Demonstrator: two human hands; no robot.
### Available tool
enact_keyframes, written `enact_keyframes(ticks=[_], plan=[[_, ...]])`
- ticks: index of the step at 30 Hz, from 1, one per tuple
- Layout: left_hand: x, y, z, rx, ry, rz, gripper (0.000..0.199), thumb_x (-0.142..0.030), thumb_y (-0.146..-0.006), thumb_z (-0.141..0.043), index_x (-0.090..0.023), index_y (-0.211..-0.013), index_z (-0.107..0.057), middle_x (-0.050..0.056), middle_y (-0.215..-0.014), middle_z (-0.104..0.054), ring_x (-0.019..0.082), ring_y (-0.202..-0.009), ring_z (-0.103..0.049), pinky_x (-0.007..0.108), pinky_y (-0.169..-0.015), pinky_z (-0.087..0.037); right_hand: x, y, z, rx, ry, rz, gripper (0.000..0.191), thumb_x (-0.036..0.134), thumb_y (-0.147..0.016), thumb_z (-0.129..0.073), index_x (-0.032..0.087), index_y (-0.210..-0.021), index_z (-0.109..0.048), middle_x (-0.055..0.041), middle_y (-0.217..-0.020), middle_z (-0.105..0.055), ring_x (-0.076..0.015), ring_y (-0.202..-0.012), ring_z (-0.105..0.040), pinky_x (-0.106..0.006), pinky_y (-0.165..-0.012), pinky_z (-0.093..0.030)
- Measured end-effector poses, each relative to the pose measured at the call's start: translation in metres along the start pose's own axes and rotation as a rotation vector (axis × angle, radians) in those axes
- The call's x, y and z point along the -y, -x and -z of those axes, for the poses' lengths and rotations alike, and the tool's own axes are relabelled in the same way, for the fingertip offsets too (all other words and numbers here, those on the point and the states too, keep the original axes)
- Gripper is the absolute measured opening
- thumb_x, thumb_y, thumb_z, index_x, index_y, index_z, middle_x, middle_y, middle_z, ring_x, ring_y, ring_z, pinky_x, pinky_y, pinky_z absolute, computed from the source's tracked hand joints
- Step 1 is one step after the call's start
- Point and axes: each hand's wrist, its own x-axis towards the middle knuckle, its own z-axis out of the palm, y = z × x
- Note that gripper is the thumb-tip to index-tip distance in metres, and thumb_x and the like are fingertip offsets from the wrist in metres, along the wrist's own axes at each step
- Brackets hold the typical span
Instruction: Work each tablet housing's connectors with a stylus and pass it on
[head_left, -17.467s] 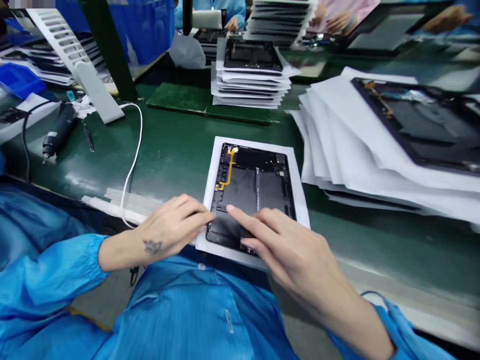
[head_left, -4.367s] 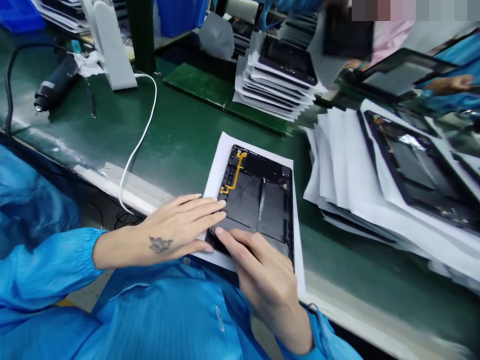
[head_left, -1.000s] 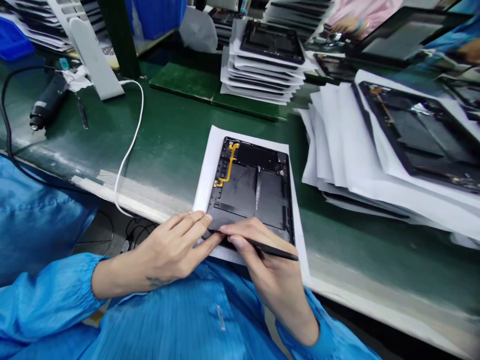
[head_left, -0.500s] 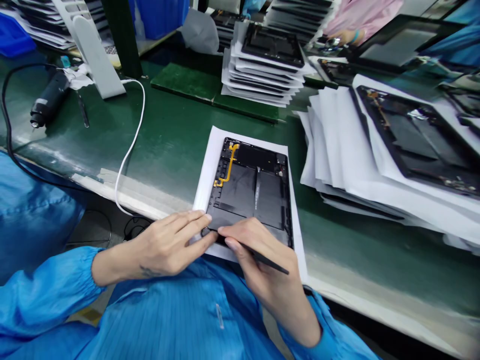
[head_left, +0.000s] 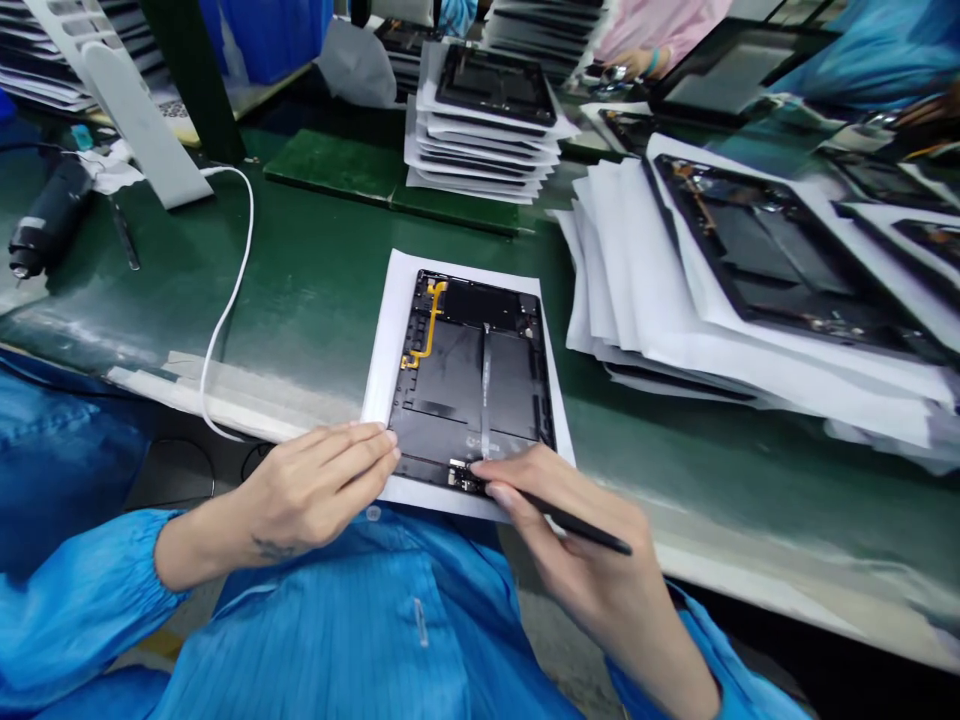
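Note:
An opened tablet housing (head_left: 450,370) lies on a white sheet (head_left: 382,330) in front of me, its black inside facing up. A yellow flex cable (head_left: 433,320) runs down its upper left side, and a grey ribbon cable (head_left: 486,380) crosses the middle. My left hand (head_left: 322,490) rests with outstretched fingers on the lower left edge of the housing. My right hand (head_left: 570,520) pinches black tweezers (head_left: 581,525), their tips hidden by the fingers. Those fingers are over a small circuit board (head_left: 463,474) at the housing's near edge.
To the right stands a stack of tablet housings between white sheets (head_left: 637,290); another stack (head_left: 480,150) is behind. A white cable (head_left: 232,290), a stand (head_left: 139,130) and a dark electric screwdriver (head_left: 52,215) are at left. Co-workers' sleeves (head_left: 885,60) show at the back.
My right hand with the tweezers has moved right along the housing's near edge, uncovering the small circuit board. My left fingers have drawn back to the left edge. The view has shifted.

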Motion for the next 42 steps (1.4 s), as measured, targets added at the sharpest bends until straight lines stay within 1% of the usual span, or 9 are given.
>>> enact_keyframes(ticks=[14, 17, 20, 23, 26, 29, 33, 36, 42], plan=[[-0.010, -0.028, -0.014, 0.064, -0.055, -0.106, 0.024, -0.014, -0.099, -0.054, -0.003, -0.117, -0.065, 0.015, -0.103, -0.073, 0.027, -0.098, -0.069, 0.039, -0.080, -0.057, 0.020, 0.010, -0.012, 0.149, 0.371, 0.305, 0.018, 0.010, -0.097, -0.053, 0.008, -0.111, -0.064, -0.0079, -0.082, -0.069, -0.0213, -0.084, -0.063, -0.040, -0.096, -0.056], [-0.006, -0.023, -0.011, 0.081, 0.041, -0.074, 0.027, -0.008, -0.098, -0.048, -0.005, -0.117, -0.066, 0.014, -0.104, -0.073, 0.026, -0.099, -0.069, 0.038, -0.082, -0.057, 0.016, 0.011, -0.011, 0.093, 0.255, 0.252, 0.018, 0.009, -0.096, -0.055, 0.009, -0.111, -0.064, -0.0083, -0.085, -0.069, -0.0202, -0.083, -0.064, -0.036, -0.088, -0.058], [0.010, -0.021, -0.003, 0.086, 0.336, 0.221, 0.038, -0.006, -0.098, -0.041, -0.017, -0.125, -0.066, 0.010, -0.123, -0.070, 0.024, -0.121, -0.063, 0.041, -0.101, -0.053, 0.002, 0.016, -0.012, -0.089, -0.029, 0.050, 0.020, 0.007, -0.096, -0.056, 0.016, -0.110, -0.066, -0.0059, -0.092, -0.070, -0.0173, -0.086, -0.066, -0.031, -0.078, -0.057], [0.029, -0.032, 0.010, 0.078, 0.744, 0.775, 0.048, -0.022, -0.098, -0.051, -0.028, -0.146, -0.051, 0.007, -0.157, -0.044, 0.029, -0.145, -0.043, 0.046, -0.114, -0.045, -0.009, 0.021, -0.015, -0.229, -0.164, -0.092, 0.022, 0.009, -0.097, -0.055, 0.023, -0.106, -0.069, -0.0024, -0.091, -0.071, -0.0154, -0.085, -0.067, -0.028, -0.075, -0.055], [0.036, -0.052, 0.020, 0.082, 1.153, 1.237, 0.073, -0.034, -0.093, -0.063, -0.031, -0.158, -0.030, 0.008, -0.168, -0.022, 0.032, -0.145, -0.042, 0.046, -0.107, -0.053, -0.011, 0.024, -0.017, -0.253, -0.204, -0.112, 0.023, 0.011, -0.097, -0.057, 0.026, -0.107, -0.071, -0.0013, -0.092, -0.072, -0.0149, -0.086, -0.067, -0.026, -0.076, -0.055], [0.036, -0.070, 0.017, 0.026, 1.290, 1.463, 0.093, -0.038, -0.087, -0.073, -0.030, -0.161, -0.018, 0.013, -0.166, -0.025, 0.029, -0.137, -0.050, 0.040, -0.097, -0.057, -0.010, 0.024, -0.019, -0.282, -0.223, -0.121, 0.022, 0.014, -0.097, -0.057, 0.028, -0.107, -0.072, -0.0007, -0.094, -0.073, -0.0143, -0.088, -0.069, -0.024, -0.078, -0.055], [0.045, -0.084, 0.001, 0.161, 1.286, 1.379, 0.089, -0.051, -0.079, -0.079, -0.019, -0.153, -0.040, 0.018, -0.136, -0.062, 0.027, -0.112, -0.065, 0.035, -0.086, -0.054, -0.014, 0.019, -0.030, -0.387, -0.294, -0.087, 0.021, 0.020, -0.098, -0.056, 0.029, -0.104, -0.074, -0.0014, -0.089, -0.073, -0.0152, -0.082, -0.070, -0.023, -0.074, -0.056], [0.056, -0.093, -0.007, 0.289, 1.157, 1.192, 0.065, -0.061, -0.074, -0.075, -0.010, -0.114, -0.070, 0.015, -0.106, -0.074, 0.028, -0.097, -0.068, 0.035, -0.083, -0.052, -0.018, 0.013, -0.040, -0.426, -0.370, -0.065, 0.020, 0.024, -0.099, -0.056, 0.026, -0.101, -0.075, -0.0035, -0.084, -0.072, -0.0166, -0.077, -0.069, -0.025, -0.072, -0.057], [0.110, -0.133, 0.006, 0.160, 0.832, 1.004, 0.036, -0.047, -0.071, -0.074, -0.014, -0.085, -0.072, 0.004, -0.084, -0.072, 0.028, -0.089, -0.065, 0.030, -0.076, -0.049, -0.022, 0.005, -0.025, -0.401, -0.366, 0.082, 0.022, 0.028, -0.100, -0.054, 0.024, -0.104, -0.074, -0.0072, -0.090, -0.073, -0.0194, -0.081, -0.071, -0.028, -0.072, -0.060]])
